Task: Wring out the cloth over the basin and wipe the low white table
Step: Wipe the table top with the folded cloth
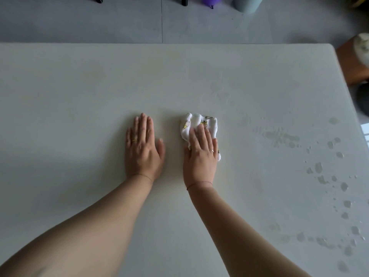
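A small white cloth [196, 122] with yellow prints lies bunched on the low white table [79, 86], near its middle. My right hand [200, 154] presses flat on the cloth, fingers spread over its near half. To the left, my left hand [142, 148] rests palm down on the bare tabletop, fingers together, holding nothing. Water drops and wet smears [319, 176] dot the table's right side. No basin is in view.
Beyond the table's far edge is grey tiled floor with dark chair legs [184, 1], a purple object [211, 1] and a pale grey-green bin [248, 4]. A brown wooden stool [353, 64] stands off the table's right corner.
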